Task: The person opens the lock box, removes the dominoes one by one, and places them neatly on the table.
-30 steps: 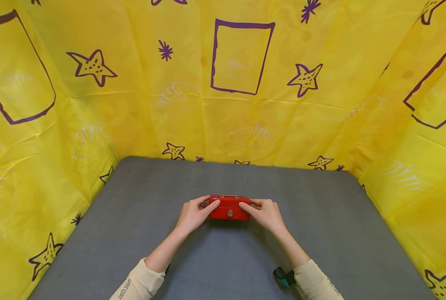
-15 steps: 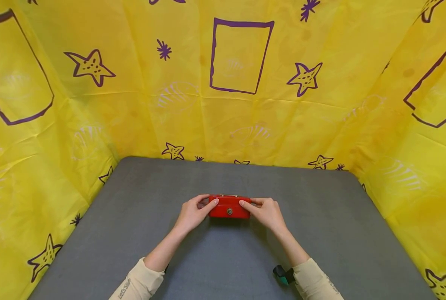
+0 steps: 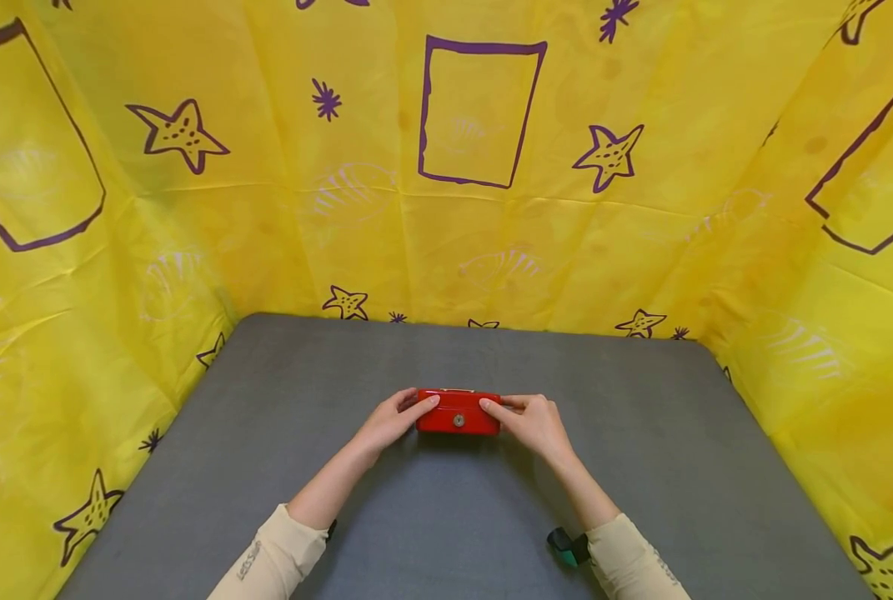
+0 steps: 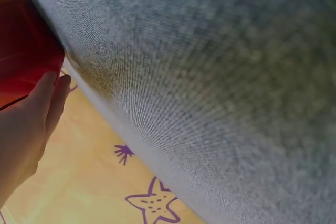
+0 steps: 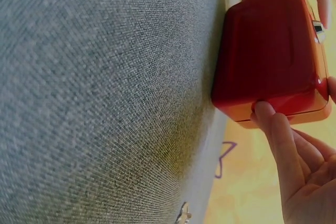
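A red metal cash box (image 3: 446,423) with a round keyhole lock on its front and a thin handle on its lid is closed and held between both hands. My left hand (image 3: 384,423) grips its left end, thumb on the upper front edge and fingers behind. At the opposite end my right hand (image 3: 536,425) pinches it the same way, thumb near the lid's front corner. In the right wrist view the cash box (image 5: 268,45) shows its end wall close over the grey surface, with the right-hand fingers (image 5: 281,140) at its lower corner.
The grey tabletop (image 3: 326,358) spreads around the box. Yellow cloth walls (image 3: 266,233) with purple starfish drawings rise at the back and both sides. A small shiny metal piece (image 5: 184,213) shows at the bottom of the right wrist view.
The box's front lower edge and lock have shifted slightly up in the head view, and its handle looks thinner. The left forearm has drifted a little left; both hands keep their hold.
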The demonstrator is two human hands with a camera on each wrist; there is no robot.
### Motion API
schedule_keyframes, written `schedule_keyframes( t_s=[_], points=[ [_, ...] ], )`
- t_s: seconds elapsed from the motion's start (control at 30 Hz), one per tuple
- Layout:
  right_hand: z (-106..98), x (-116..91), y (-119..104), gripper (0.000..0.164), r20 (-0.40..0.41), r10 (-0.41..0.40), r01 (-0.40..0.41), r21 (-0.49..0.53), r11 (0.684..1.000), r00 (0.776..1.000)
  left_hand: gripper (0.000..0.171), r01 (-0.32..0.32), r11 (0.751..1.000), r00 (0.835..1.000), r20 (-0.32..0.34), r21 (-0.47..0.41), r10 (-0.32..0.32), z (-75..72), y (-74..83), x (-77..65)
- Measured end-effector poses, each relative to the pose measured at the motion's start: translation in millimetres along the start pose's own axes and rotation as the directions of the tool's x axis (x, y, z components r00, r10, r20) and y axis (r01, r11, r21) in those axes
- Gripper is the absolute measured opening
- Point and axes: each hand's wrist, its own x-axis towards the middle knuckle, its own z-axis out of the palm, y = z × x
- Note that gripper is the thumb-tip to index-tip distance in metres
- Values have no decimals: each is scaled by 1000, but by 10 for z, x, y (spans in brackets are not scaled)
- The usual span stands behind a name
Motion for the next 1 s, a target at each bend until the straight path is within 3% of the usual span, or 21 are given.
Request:
schedule_keyframes(
  t_s=[0.27, 0.5, 1.0],
  points=[
    [6, 4, 10, 60, 27, 8, -9, 30, 999, 1000, 85, 53, 995, 995, 85, -88, -46, 0, -9, 44],
    [-3, -8, 21, 62, 42, 8, -10, 50, 999, 999, 88, 90, 990, 993, 90, -110, -80, 19, -11, 56],
    [-44, -15, 53, 56, 71, 6, -16, 138, 990, 997, 82, 81, 986, 994, 88, -145, -69, 56, -10, 62]
  ],
)
